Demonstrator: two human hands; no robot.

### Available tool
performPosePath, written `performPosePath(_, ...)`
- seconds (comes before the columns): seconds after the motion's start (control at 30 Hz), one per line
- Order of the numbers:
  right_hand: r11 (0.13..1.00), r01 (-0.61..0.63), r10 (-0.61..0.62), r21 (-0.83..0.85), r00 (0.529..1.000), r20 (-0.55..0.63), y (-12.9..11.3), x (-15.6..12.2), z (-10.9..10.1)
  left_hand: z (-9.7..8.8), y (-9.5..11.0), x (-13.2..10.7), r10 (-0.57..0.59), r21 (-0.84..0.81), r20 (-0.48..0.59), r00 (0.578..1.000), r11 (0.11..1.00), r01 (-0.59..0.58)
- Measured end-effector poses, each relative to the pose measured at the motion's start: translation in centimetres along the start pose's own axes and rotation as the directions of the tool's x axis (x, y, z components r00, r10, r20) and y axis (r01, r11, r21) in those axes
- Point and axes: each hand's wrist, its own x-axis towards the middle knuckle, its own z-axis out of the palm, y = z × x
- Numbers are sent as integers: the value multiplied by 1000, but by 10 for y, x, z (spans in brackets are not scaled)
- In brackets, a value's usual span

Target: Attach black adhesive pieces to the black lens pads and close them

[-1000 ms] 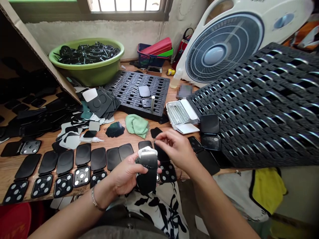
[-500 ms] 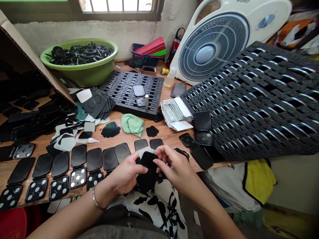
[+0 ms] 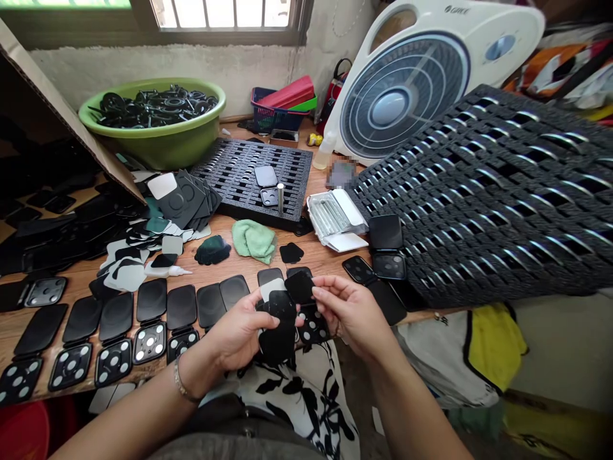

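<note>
My left hand (image 3: 242, 329) is closed on a stack of thin black sheets (image 3: 278, 342), its thumb on top; a whitish sheet (image 3: 272, 289) shows at the stack's upper edge. To the right, my right hand (image 3: 353, 313) pinches one black rounded-square sheet (image 3: 299, 287) by its right edge, held apart from most of the stack. Beneath and behind the hands, a row of open black square cases lies along the table's front edge, among them one case (image 3: 149, 342) with white dots in its lower half. Another dotted case (image 3: 313, 324) is partly hidden between my hands.
Loose black and white sheets (image 3: 124, 271) lie left beside a glue bottle (image 3: 167, 271) and a green cloth (image 3: 253, 240). Behind stand a green basin (image 3: 158, 144) of black parts and a slotted black foam block (image 3: 225, 195). A larger foam block (image 3: 507, 211) and a fan (image 3: 397, 96) fill the right.
My right hand has moved a little right and drawn one black sheet away from the stack. My left hand stays nearly in place, still holding the stack.
</note>
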Motion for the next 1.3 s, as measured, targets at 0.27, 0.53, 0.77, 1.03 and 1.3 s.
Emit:
performPosePath(0.27, 997, 72, -72, 0, 992, -101, -1, 26, 0, -7, 2, -2, 49, -11, 1, 999, 999, -49)
performPosePath(0.53, 986, 111, -124, -128, 987, -104, 2, 38, -1, -12, 1, 0, 74, -9, 10, 997, 997, -74)
performPosePath(0.77, 806, 167, -241, -568, 969, -58, -7, 97, 5, -10, 3, -1, 93, -19, 39, 995, 996, -92)
performPosePath(1.03, 517, 559, -398, -649, 828, 396, -24, 14, 17, -11, 5, -4, 72, -31, 2, 997, 997, -72)
performPosePath(1.3, 621, 464, -274, -631, 884, 380, -13, -11, 18, -13, -3, -1, 35, 1, 10, 999, 999, -35)
